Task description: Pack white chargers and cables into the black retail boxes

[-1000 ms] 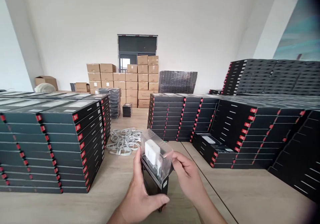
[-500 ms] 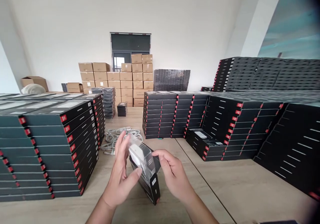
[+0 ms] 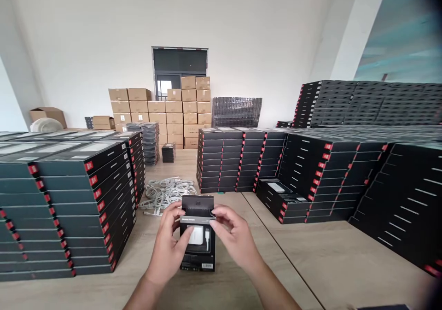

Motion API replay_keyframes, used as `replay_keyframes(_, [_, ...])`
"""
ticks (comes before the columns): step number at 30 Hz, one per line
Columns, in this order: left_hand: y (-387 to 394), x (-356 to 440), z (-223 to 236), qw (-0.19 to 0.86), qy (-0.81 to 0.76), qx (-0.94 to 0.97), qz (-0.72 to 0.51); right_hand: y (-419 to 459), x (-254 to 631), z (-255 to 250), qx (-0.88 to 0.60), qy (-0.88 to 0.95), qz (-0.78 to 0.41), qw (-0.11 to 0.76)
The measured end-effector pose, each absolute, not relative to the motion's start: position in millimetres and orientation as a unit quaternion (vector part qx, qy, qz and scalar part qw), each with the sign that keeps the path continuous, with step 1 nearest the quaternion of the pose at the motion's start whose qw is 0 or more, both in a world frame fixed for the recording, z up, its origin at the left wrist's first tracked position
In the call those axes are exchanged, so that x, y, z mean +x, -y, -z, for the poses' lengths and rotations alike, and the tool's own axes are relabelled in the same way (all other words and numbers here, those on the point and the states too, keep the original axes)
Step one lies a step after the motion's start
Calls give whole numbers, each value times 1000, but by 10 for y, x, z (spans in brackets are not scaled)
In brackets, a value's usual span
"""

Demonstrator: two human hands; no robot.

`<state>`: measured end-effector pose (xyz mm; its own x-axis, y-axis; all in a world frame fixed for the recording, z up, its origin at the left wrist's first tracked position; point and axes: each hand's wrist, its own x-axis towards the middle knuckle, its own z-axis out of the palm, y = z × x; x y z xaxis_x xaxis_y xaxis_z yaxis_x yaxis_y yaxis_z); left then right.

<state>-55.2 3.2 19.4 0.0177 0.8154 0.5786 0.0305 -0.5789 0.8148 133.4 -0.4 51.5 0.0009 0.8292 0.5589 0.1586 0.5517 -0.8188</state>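
A black retail box [image 3: 197,259] stands upright on the table with its front turned to me. Through its window show a white charger [image 3: 196,235] and a white cable plug [image 3: 207,240]. The top flap [image 3: 197,202] is raised at the back. My left hand [image 3: 171,236] grips the upper left of the box, thumb on the front and fingers curled at the flap's edge. At the upper right corner, my right hand [image 3: 236,236] pinches the box near the base of the flap. Behind the box lies a pile of white cables [image 3: 167,191].
Stacked black boxes rise on the left [image 3: 69,208] and right [image 3: 345,181]. An opened box [image 3: 279,201] with a white item sits by the right stacks. Brown cartons [image 3: 174,112] are piled by the far wall. A seam [image 3: 281,250] crosses the wooden tabletop.
The box was tilted and turned sideways, with clear plastic packaging around the white charger standing out. Now it is upright, facing me, with the charger behind the window and both hands at the top.
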Motion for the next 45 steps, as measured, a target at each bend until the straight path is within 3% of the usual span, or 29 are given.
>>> replay_keyframes(6, [24,-669,-307,290,-344,652,-611,93,1317,-557,-378,706,-192,567])
replay_keyframes(11, [73,-668,-357,344,-299,624,-635,163,1267,-592,-341,696,-236,586])
replay_keyframes(32, [48,-741,-310,266,-333,690,-585,144,1337,-648,-339,765,-211,506])
replay_keyframes(39, [143,-456,-371,141,-499,688,-509,84,1161,-551,-395,622,-227,637])
replay_keyframes(45, [443,-657,-316,99,-694,638,-320,113,901,-272,-394,648,-288,585])
